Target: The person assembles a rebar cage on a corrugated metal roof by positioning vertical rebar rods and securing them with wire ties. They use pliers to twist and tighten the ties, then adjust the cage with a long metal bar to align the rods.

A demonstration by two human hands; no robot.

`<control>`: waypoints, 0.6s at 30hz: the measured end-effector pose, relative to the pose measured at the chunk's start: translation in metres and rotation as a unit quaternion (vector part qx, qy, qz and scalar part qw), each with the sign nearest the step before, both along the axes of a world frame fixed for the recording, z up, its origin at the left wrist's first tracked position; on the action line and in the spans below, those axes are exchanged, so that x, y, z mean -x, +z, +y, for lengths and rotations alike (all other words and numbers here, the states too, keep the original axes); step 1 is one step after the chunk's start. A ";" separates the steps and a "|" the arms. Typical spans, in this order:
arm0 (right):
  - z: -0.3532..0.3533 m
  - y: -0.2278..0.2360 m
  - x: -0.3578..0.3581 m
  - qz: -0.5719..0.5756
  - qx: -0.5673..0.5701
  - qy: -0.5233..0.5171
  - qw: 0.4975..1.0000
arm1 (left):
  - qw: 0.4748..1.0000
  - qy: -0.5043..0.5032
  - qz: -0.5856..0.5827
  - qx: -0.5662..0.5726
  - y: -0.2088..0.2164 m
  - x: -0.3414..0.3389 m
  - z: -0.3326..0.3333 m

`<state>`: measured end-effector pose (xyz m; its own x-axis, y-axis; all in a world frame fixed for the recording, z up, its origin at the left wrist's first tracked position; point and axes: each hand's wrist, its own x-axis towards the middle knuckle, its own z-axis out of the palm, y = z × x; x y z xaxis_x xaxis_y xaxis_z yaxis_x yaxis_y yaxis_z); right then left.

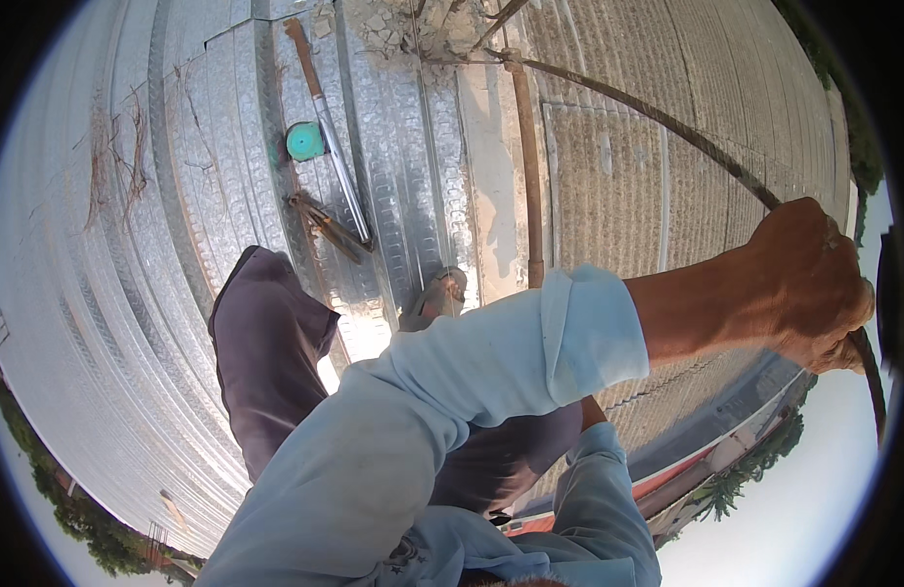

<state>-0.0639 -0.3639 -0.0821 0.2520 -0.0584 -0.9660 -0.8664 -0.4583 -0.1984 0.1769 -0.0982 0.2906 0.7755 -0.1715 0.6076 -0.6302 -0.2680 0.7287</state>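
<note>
My left hand (814, 284) reaches across to the right in a light blue rolled sleeve and is closed in a fist round a long dark steel bar (667, 117). The bar runs from the rubble at the top down past my fist toward the lower right. Only my right sleeve (609, 489) and a bit of forearm show below the left arm; the right hand is hidden behind it. My legs in dark trousers (266, 342) and a sandalled foot (437, 293) stand on corrugated metal decking (178, 293).
A rusty pipe (525, 166) lies along the decking's edge. Further up lie a long metal tool with a rusty handle (335, 166), a teal round object (304, 141) and some wooden scraps (325, 225). Rubble (413, 29) sits at the top. A ribbed surface (618, 176) lies to the right.
</note>
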 end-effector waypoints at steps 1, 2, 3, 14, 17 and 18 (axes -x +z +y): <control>-0.006 0.009 0.004 0.005 0.024 0.009 1.000 | 0.999 -0.018 0.027 0.032 0.004 0.008 0.002; 0.006 0.008 -0.002 0.013 0.024 0.030 0.999 | 0.999 -0.007 0.052 -0.002 0.002 0.011 0.006; -0.001 0.015 0.002 0.011 0.043 0.031 0.999 | 0.998 -0.018 0.062 -0.023 0.009 0.010 0.002; 0.005 0.027 -0.001 0.023 0.101 0.106 0.989 | 0.990 -0.057 0.126 0.003 0.022 0.010 -0.006; 0.003 0.025 0.003 0.025 0.106 0.112 0.988 | 0.991 -0.060 0.122 0.016 0.024 0.006 -0.013; 0.005 0.023 0.002 0.026 0.107 0.115 0.987 | 0.991 -0.060 0.121 0.021 0.023 0.006 -0.011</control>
<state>-0.0659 -0.3593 -0.0594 0.2322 -0.2092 -0.9499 -0.7415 -0.6701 -0.0337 0.1714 -0.1096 0.3135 0.8748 -0.2499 0.4151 -0.4615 -0.1688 0.8709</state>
